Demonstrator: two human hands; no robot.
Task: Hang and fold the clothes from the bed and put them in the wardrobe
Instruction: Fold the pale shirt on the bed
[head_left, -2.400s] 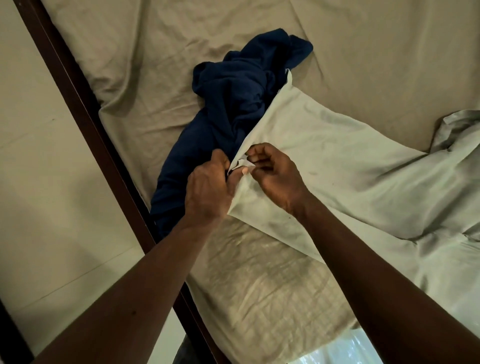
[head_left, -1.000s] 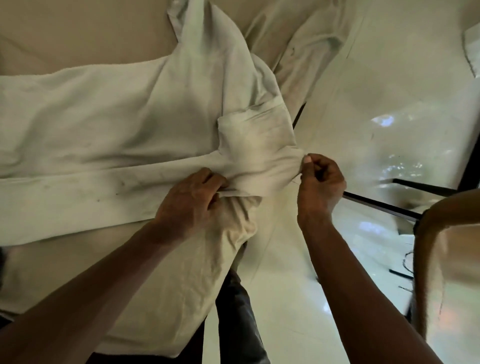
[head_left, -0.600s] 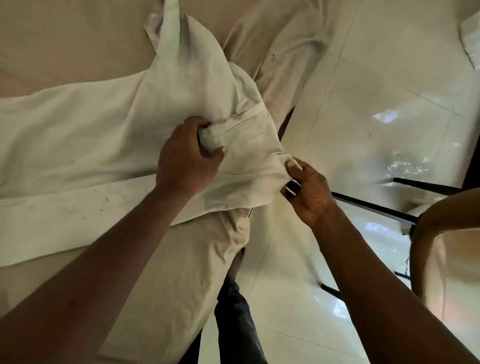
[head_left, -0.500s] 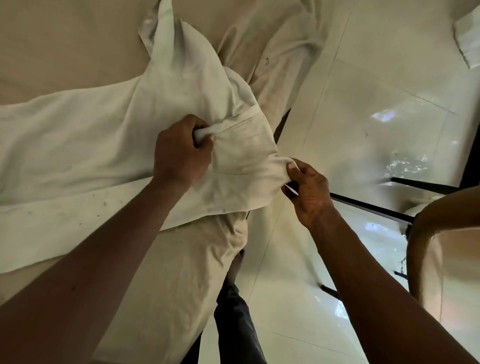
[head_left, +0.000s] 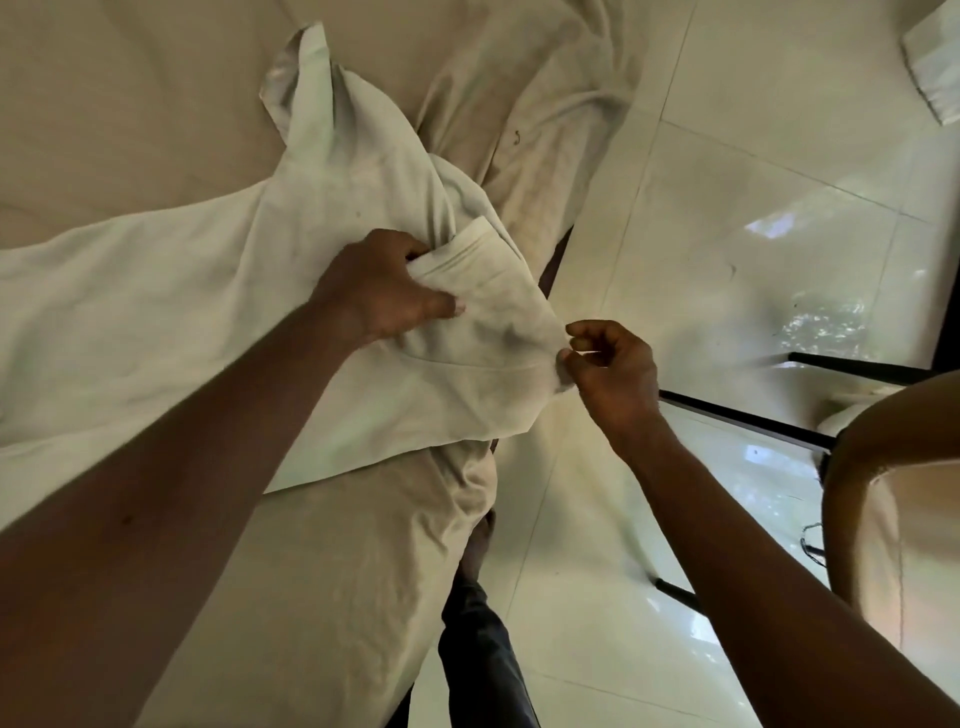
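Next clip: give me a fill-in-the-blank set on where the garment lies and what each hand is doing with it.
1. The white garment lies spread on the ____.
2. The right hand pinches the garment's corner beside the tiled ____.
3. The left hand has its grip on the same ____.
Missing words: bed; floor; garment.

One left hand (head_left: 379, 291), one right hand (head_left: 615, 371), one pale garment (head_left: 182, 312) at 9 o'clock, one bed (head_left: 104, 104), one tan chair (head_left: 893, 519) at 4 o'clock.
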